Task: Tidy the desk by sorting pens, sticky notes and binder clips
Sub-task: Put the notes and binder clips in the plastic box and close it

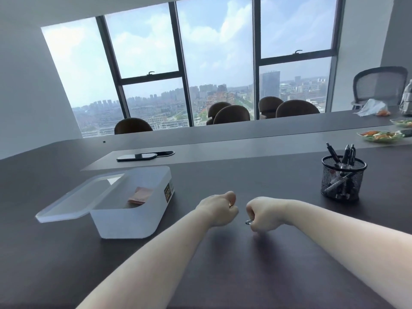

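Both my hands are fists over the dark desk (223,275), side by side and a little apart. My right hand (265,214) is shut on a binder clip (249,221), whose metal wire loops stick out at the left of the fist. My left hand (219,208) is closed too, with a small gold-coloured glint between the fingers; what it holds is hidden. To the left stands a translucent white box (133,219) with pink sticky notes (140,195) inside and its lid (73,201) resting askew on the rim. A black mesh pen cup (342,181) with several pens stands at the right.
A black phone (138,156) lies on a grey strip further back. Plates of food (382,136) and a white bag (372,108) sit at the far right. Brown chair backs (231,114) line the desk's far side before a large window.
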A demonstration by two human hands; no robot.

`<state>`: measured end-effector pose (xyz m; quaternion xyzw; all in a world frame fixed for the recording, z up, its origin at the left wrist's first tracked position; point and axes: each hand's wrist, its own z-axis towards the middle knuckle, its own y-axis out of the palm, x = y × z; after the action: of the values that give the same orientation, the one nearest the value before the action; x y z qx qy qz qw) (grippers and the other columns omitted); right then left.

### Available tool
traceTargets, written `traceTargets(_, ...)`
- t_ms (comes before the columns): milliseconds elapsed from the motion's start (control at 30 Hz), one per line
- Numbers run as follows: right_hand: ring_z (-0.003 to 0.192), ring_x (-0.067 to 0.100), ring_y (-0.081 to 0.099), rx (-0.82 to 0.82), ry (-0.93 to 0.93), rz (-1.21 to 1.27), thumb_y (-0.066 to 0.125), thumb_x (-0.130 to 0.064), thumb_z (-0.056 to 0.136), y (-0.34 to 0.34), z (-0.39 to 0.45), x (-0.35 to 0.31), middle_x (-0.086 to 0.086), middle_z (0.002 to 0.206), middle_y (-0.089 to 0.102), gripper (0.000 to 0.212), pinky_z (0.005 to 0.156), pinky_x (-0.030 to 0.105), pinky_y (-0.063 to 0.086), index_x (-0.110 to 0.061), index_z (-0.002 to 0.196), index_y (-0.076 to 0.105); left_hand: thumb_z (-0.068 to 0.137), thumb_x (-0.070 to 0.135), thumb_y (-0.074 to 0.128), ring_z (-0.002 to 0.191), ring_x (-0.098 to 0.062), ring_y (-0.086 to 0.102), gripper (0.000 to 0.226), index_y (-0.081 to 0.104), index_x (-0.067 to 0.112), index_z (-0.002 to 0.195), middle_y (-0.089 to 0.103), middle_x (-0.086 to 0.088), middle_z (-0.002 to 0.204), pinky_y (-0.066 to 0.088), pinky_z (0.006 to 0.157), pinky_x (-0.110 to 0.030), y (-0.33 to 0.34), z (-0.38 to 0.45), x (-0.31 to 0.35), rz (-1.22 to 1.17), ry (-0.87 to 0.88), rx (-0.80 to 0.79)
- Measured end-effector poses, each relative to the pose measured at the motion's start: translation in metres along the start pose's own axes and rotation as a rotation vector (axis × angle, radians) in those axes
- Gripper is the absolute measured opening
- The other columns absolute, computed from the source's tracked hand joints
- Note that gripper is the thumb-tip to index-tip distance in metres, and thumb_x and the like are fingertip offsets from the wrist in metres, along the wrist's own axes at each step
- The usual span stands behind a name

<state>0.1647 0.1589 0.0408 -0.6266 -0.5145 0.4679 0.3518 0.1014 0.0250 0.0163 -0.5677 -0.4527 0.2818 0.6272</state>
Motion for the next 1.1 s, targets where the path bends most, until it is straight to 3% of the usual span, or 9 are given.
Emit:
traceTargets(167,0.078,0.022,0.045,0.169,-0.071,0.114,0.054,-0.018,0.086,-0.019,0.011,-0.036,0.001,0.08,0.047,0.019,0.049,0.02,0.031,-0.013,0.071,0.044,0.091,0.029,0.04,0.091,-0.028,0.051,0.026,0.05,0.018,0.112,0.061,-0.012,0.115,0.038,0.077,-0.03,-0.059,-0.006,-0.021,-0.151,-0.006,0.148)
traceTargets(267,0.073,0.022,0.046,0.263,-0.143,0.236,0.056,-0.018,0.086,-0.041,0.024,-0.068,0.005,0.085,0.053,0.025,0.048,0.021,0.032,-0.014,0.065,0.043,0.091,0.026,0.042,0.074,-0.027,0.05,0.023,0.052,0.017,0.11,0.055,-0.013,0.089,0.037,0.062,-0.028,-0.106,-0.013,-0.044,-0.261,-0.047,0.235)
traceTargets(433,0.06,0.019,0.048,0.235,-0.263,0.433,0.054,-0.01,0.082,-0.062,0.055,-0.133,0.008,0.07,0.057,0.02,0.049,0.021,0.037,-0.013,0.065,0.043,0.09,0.02,0.041,0.055,-0.016,0.031,0.015,0.049,0.017,0.103,0.039,-0.006,0.069,0.028,0.047,-0.021,-0.157,-0.034,-0.103,-0.302,-0.261,0.114)
traceTargets(533,0.066,0.02,0.051,0.167,-0.326,0.369,0.055,-0.012,0.084,-0.062,0.072,-0.18,0.007,0.072,0.058,0.019,0.053,0.022,0.04,-0.013,0.068,0.045,0.087,0.013,0.039,0.053,-0.017,0.027,0.017,0.049,0.015,0.1,0.039,-0.008,0.074,0.025,0.047,-0.021,-0.163,-0.05,-0.144,-0.256,-0.397,-0.041)
traceTargets(700,0.063,0.019,0.051,0.074,-0.417,0.25,0.055,-0.01,0.082,-0.05,0.089,-0.238,0.006,0.072,0.059,0.017,0.051,0.02,0.04,-0.013,0.068,0.045,0.088,0.013,0.042,0.055,-0.017,0.039,0.018,0.05,0.015,0.104,0.043,-0.007,0.073,0.035,0.046,-0.02,-0.15,-0.068,-0.185,-0.233,-0.477,-0.154)
traceTargets(800,0.066,0.021,0.055,0.045,-0.435,0.105,0.056,-0.014,0.082,-0.044,0.095,-0.253,0.006,0.077,0.061,0.018,0.055,0.022,0.042,-0.015,0.065,0.048,0.089,0.019,0.049,0.054,-0.016,0.04,0.013,0.051,0.018,0.103,0.044,-0.004,0.07,0.039,0.047,-0.018,-0.143,-0.071,-0.192,-0.223,-0.478,-0.168)
traceTargets(867,0.058,0.019,0.052,0.031,-0.426,0.031,0.056,-0.012,0.082,-0.04,0.1,-0.257,0.005,0.073,0.058,0.016,0.049,0.018,0.04,-0.014,0.066,0.05,0.087,0.027,0.058,0.058,-0.017,0.042,0.021,0.055,0.016,0.105,0.045,-0.003,0.074,0.042,0.05,-0.017,-0.14,-0.07,-0.195,-0.213,-0.472,-0.164)
traceTargets(967,0.052,0.019,0.047,0.011,-0.388,-0.055,0.056,-0.008,0.078,-0.036,0.107,-0.26,0.007,0.071,0.056,0.001,0.044,0.016,0.034,-0.008,0.079,0.056,0.085,0.03,0.063,0.063,-0.016,0.051,0.027,0.057,0.015,0.105,0.051,-0.004,0.08,0.044,0.051,-0.017,-0.138,-0.066,-0.2,-0.226,-0.471,-0.171)
traceTargets(1100,0.058,0.023,0.05,-0.024,-0.354,-0.082,0.06,-0.003,0.071,-0.031,0.116,-0.258,0.01,0.078,0.056,0.014,0.052,0.021,0.038,-0.008,0.083,0.055,0.082,0.027,0.069,0.069,-0.018,0.055,0.02,0.059,0.015,0.094,0.056,-0.006,0.084,0.048,0.058,-0.017,-0.134,-0.058,-0.206,-0.238,-0.462,-0.16)
